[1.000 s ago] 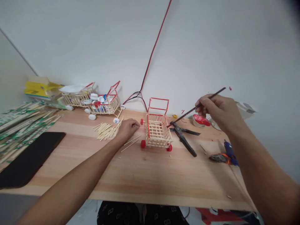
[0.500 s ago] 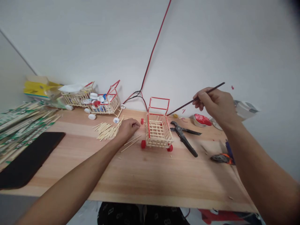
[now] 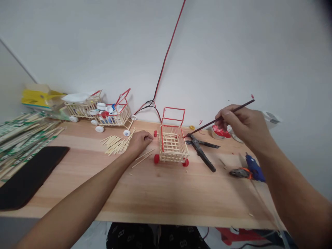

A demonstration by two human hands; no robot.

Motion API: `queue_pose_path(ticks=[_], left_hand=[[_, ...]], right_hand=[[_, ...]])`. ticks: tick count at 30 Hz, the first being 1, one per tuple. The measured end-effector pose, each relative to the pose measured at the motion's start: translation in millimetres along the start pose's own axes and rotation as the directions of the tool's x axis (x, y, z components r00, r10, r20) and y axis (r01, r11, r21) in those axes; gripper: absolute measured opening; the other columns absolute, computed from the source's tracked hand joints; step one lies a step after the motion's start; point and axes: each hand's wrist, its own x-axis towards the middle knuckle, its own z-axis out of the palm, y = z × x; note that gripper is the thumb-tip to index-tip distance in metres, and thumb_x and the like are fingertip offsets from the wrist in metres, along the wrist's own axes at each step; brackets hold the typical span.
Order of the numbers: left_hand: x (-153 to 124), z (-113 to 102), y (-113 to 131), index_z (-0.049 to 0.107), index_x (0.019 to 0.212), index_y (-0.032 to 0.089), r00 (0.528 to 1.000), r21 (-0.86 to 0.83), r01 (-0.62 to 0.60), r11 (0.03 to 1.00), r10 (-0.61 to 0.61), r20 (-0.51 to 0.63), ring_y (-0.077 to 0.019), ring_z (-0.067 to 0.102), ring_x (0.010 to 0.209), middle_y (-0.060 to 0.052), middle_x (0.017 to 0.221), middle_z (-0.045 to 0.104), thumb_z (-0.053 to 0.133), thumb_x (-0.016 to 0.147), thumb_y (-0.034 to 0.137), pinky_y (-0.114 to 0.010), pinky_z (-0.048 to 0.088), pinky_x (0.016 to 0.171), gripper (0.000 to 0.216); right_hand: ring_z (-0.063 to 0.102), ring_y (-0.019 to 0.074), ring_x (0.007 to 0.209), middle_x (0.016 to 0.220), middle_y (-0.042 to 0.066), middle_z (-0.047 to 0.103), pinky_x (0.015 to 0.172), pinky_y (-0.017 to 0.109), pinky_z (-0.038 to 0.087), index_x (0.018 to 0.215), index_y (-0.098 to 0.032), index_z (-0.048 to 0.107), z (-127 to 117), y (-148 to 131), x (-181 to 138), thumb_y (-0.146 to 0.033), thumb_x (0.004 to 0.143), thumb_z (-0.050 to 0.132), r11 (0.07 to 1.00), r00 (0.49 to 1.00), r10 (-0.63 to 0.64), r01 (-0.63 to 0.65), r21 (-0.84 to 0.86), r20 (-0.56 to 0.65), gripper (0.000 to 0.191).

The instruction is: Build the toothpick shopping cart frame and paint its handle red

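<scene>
A small wooden stick cart (image 3: 173, 145) with red wheels and a red handle frame stands on the wooden table (image 3: 160, 193). My right hand (image 3: 242, 124) pinches a thin dark paintbrush (image 3: 220, 117); its tip is at the cart's right top edge. My left hand (image 3: 138, 141) rests on the table just left of the cart, fingers curled closed, beside a pile of loose sticks (image 3: 116, 143). What is in it, if anything, is hidden. A small red wheel (image 3: 155, 133) lies near its fingertips.
Black pliers (image 3: 202, 152) lie right of the cart, a red paint lid (image 3: 219, 132) behind them, a blue glue gun (image 3: 250, 169) farther right. Two more stick carts (image 3: 103, 112) with bottle caps stand at back left. A black phone (image 3: 28, 176) and chopstick packets (image 3: 23, 135) lie left.
My right hand lifted the brush away from the cart, then lowered it again so its tip is back at the cart's right top edge. My left hand stayed put.
</scene>
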Motion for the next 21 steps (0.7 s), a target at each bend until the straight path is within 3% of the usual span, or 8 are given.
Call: queue_pose_path(ticks=[7,16,21], left_hand=[[-1,0,1,0.072,0.075,0.018,1.000,-0.001,0.002,1.000,-0.002,0.005,-0.0165,0.061,0.075,-0.003,0.079,0.072,0.060,0.073,0.011,-0.027,0.044,0.070,0.014],[0,-1,2,0.071,0.074,0.018,1.000,-0.020,0.020,1.000,-0.019,0.009,-0.0166,0.061,0.074,-0.003,0.078,0.071,0.059,0.072,0.011,-0.027,0.044,0.069,0.014],[-1,-1,2,0.072,0.074,0.017,1.000,-0.020,0.029,0.999,-0.029,0.007,-0.0164,0.061,0.074,-0.003,0.078,0.071,0.060,0.073,0.011,-0.026,0.043,0.069,0.013]], right_hand=[[0.057,0.0136,0.055,0.068,0.002,0.064,0.051,0.028,0.046,0.069,-0.024,0.064,-5,5,0,-0.035,0.091,0.050,0.995,0.999,0.040,-0.039,0.095,-0.009,0.028],[0.056,0.0121,0.051,0.063,0.002,0.063,0.045,0.025,0.047,0.070,-0.021,0.064,14,36,26,-0.032,0.086,0.056,0.951,0.987,0.153,-0.132,0.281,-0.053,0.021],[0.055,0.0120,0.051,0.061,0.002,0.063,0.047,0.025,0.045,0.072,-0.019,0.062,19,63,25,-0.032,0.085,0.059,0.851,0.934,0.352,-0.292,0.436,-0.061,0.019]])
